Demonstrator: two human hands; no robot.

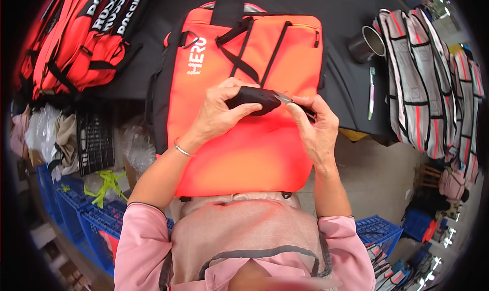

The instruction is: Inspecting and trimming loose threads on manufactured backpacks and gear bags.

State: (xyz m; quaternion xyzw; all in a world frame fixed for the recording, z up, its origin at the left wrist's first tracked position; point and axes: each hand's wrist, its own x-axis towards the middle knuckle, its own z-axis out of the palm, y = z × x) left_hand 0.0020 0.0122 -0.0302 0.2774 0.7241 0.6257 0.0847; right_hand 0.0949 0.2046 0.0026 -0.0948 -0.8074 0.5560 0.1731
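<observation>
A bright orange bag [234,153] with black straps and a black side lies in front of me, its near end against my apron. My left hand [218,110] is closed round a black padded fabric piece [249,98], raised over the middle of the bag, where two black straps converge. My right hand [318,130] grips a small pair of scissors [283,97], probably thread snips. Their metal tips touch or nearly touch the right end of the black piece. The fingers partly hide the handles, and any thread there is too fine to make out.
Red bags [76,51] are piled at the left of the black-covered table [346,102]. At the right are a dark metal cup [367,44], a toothbrush [371,92] and stacked grey bags [412,77]. Blue crates [76,214] stand below on the left, another blue crate [379,232] on the right.
</observation>
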